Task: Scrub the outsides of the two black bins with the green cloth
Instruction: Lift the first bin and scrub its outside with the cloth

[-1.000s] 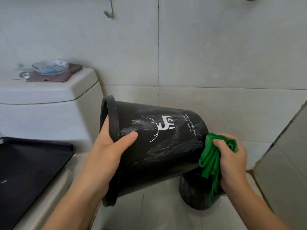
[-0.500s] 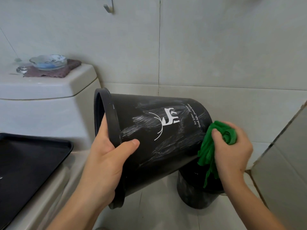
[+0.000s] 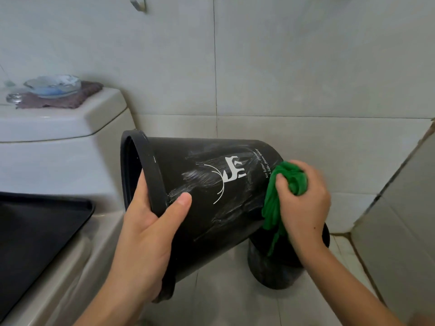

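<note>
A black bin (image 3: 211,198) with a white deer print and wet streaks is tipped on its side in the air, mouth facing left. My left hand (image 3: 150,229) grips its rim, thumb on the outer wall. My right hand (image 3: 303,203) is closed on a bunched green cloth (image 3: 277,198), pressed against the bin's side near its base. A second black bin (image 3: 270,267) stands upright on the floor beneath, partly hidden by the first bin and my right hand.
A white toilet tank (image 3: 61,147) stands at left, with a glass dish (image 3: 53,85) on a brown cloth on its lid. A black tray (image 3: 35,229) lies at lower left. Tiled walls close in behind and at right; a metal hook (image 3: 140,4) hangs above.
The tipped bin has risen slightly and shifted left in view. My right hand with the cloth moved up along the bin's base end.
</note>
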Demonstrator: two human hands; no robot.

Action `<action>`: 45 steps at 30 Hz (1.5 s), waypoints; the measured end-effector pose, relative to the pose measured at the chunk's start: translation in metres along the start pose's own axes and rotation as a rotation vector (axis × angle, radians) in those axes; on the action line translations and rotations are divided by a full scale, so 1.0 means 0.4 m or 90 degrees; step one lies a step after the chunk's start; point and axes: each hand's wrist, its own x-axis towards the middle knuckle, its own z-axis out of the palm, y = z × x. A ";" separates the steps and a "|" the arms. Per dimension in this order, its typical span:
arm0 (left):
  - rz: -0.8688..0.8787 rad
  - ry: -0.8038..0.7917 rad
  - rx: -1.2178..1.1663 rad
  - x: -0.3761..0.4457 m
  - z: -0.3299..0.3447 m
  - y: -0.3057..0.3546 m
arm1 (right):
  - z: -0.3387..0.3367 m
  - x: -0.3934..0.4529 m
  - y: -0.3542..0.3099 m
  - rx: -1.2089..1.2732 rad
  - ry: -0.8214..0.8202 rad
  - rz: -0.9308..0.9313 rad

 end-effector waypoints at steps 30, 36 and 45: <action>0.014 -0.024 -0.023 -0.002 0.025 -0.024 | 0.002 -0.031 -0.011 -0.008 -0.074 -0.074; 0.035 -0.002 -0.004 0.016 0.035 -0.039 | 0.003 -0.183 -0.123 0.039 -0.134 -0.408; 0.018 -0.026 -0.023 0.007 0.040 -0.036 | 0.006 -0.019 -0.038 0.001 -0.060 -0.094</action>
